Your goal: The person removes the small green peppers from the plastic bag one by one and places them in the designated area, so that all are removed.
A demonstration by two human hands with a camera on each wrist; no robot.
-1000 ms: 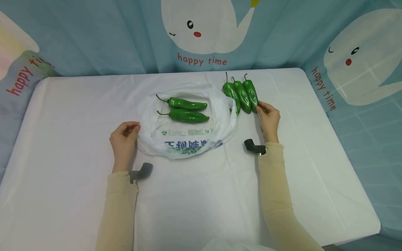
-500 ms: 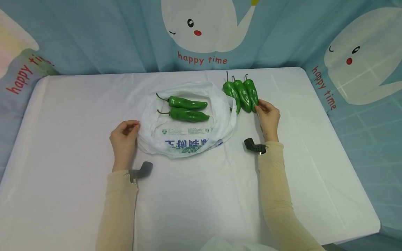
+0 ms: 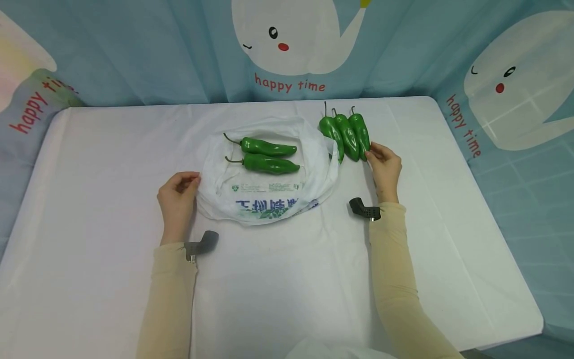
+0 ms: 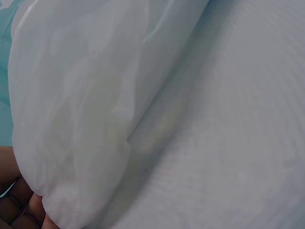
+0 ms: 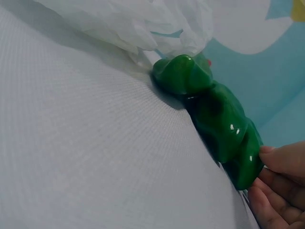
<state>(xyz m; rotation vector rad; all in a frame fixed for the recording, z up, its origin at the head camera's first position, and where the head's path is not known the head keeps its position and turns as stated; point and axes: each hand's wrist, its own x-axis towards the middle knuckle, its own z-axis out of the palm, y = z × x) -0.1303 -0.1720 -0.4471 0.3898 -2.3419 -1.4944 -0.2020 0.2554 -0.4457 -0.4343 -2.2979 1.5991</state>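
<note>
A white plastic bag (image 3: 320, 172) with blue print lies spread open on the table. Two green peppers (image 3: 269, 164) rest side by side in its opening, stems to the left. At the bag's left edge my left hand (image 3: 177, 202) pinches the plastic between thumb and fingers; the left wrist view shows the bag (image 4: 81, 105) rising from the fingers (image 4: 16, 200). Three more peppers (image 3: 345, 137) lie in a row right of the bag, stems away from me. My right hand (image 3: 385, 167) holds the tip of the rightmost pepper (image 5: 245, 162) between thumb and fingers.
A white cloth covers the table (image 3: 269, 289). Behind and at the sides hangs a blue curtain (image 3: 179, 55) with cartoon whales. The bag's right handle partly overlaps the leftmost loose pepper (image 3: 331, 130). Black cameras (image 3: 364, 209) sit on both wrists.
</note>
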